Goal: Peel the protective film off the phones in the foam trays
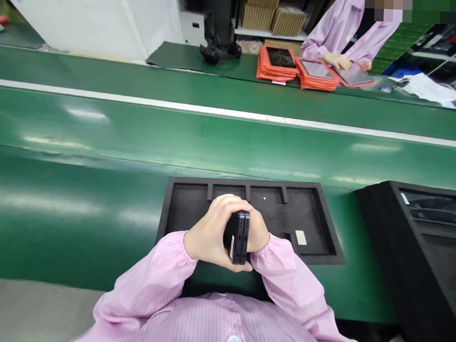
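Two black smartphones (241, 238) are pressed face to face or back to back, on edge, with their port ends turned up toward me. My left hand (212, 233) wraps round them from the left, its thumb along the near side. From the right, my right hand (258, 234) closes against the same pair; most of its fingers are hidden behind the phones. A pale label shows on the left phone's side. Beneath my hands lies a black foam tray (326, 220) with recessed compartments and a small pale sticker (301, 237) at its right.
A thick stack of black foam trays (383, 248) stands at the right, dark flat devices in its top one. Beyond the green conveyor (139, 129), a person in a pink sleeve (332, 27) handles a tablet near piles of orange-cased tablets (278, 62). Papers (430, 89) lie at far right.
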Available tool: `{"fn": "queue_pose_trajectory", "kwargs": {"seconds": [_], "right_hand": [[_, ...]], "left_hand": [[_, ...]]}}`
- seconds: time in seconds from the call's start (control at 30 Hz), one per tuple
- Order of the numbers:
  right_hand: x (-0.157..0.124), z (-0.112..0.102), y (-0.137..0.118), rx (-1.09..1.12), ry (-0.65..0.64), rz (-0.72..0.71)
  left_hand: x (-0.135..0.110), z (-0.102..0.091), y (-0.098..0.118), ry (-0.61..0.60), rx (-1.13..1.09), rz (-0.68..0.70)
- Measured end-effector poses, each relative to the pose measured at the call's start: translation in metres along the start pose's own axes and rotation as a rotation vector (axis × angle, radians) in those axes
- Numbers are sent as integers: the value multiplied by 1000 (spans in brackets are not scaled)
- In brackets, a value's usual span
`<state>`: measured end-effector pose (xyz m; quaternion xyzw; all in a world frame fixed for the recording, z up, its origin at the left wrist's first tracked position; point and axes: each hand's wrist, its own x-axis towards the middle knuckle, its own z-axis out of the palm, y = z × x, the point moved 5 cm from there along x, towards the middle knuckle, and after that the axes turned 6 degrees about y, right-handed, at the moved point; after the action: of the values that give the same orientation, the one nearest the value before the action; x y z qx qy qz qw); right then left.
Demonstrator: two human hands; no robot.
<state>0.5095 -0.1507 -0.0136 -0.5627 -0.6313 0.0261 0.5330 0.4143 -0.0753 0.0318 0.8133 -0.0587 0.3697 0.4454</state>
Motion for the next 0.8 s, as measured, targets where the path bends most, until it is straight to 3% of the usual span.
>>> {"fn": "queue_pose_trajectory", "kwargs": {"seconds": [0.17, 0.5, 0.8], "right_hand": [[-1, 0, 0, 2, -8, 11], [2, 2, 5, 51, -21, 117], [0, 2, 3, 63, -3, 67]], "left_hand": [[1, 0, 2, 3, -45, 21], [0, -1, -8, -7, -50, -114], [-1, -1, -1, -25, -47, -106]]}}
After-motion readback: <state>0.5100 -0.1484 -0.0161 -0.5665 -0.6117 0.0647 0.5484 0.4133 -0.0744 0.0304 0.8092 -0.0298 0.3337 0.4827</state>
